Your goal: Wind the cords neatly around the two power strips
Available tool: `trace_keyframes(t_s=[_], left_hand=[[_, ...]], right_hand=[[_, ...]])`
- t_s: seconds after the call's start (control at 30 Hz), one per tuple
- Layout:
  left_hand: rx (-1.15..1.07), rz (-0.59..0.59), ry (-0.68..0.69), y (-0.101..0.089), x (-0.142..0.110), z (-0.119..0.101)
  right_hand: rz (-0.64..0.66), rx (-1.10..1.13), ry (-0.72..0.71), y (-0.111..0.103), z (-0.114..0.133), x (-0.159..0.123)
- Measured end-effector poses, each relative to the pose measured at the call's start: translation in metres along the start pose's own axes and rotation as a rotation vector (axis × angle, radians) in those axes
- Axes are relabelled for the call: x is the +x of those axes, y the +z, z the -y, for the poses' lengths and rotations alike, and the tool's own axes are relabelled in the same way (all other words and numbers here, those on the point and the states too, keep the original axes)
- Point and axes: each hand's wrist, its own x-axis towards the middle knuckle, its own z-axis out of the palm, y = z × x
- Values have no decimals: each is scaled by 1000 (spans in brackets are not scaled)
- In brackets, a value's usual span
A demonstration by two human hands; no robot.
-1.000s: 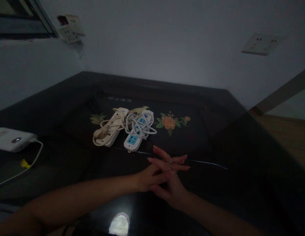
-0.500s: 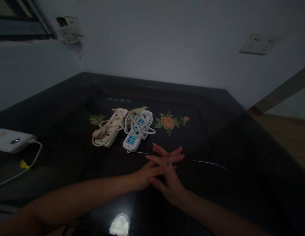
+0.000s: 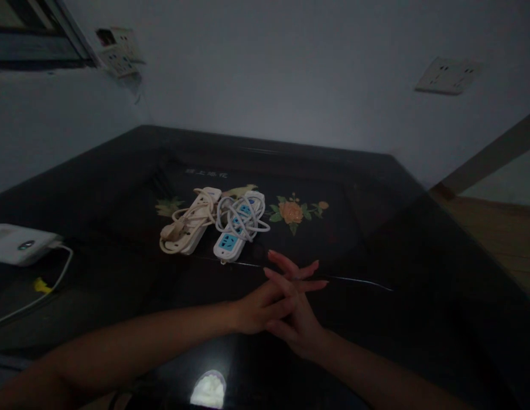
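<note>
In a dim room, a dark, glossy table fills most of the view, its far edge close to a pale wall. Taking the hands as the centre of the clock, the left hand and right hand are laced together, fingers loosely spread and crossing, holding only each other; whether they touch the tabletop I cannot tell. At eleven o'clock lies a white power strip with blue sockets, its grey cord heaped over it, and just beside it at ten a cream power strip with its own cord and plug on top. A flower picture decorates the surface at twelve, with pale lettering farther back towards eleven. Near nine sit a white box, a white cable and a yellow scrap. A bright reflection glows at about eight. On the walls, outlets show between ten and eleven, a dark-framed window at ten, and another outlet between one and two. Past the table's right edge, between two and three, is a brownish floor
</note>
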Motion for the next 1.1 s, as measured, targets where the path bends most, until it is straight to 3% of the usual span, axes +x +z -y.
trace_keyframes(t_s=[0.2, 0.4, 0.7, 1.1], left_hand=[[23, -53, 72, 1, -1, 6], [37, -21, 10, 1, -2, 2], [-229, -111, 18, 4, 2, 6], [-116, -152, 21, 0, 4, 12]], right_hand=[[4, -15, 4, -1, 3, 2], [30, 17, 28, -1, 5, 2], [36, 82, 82, -2, 3, 4], [50, 103, 130, -2, 2, 5]])
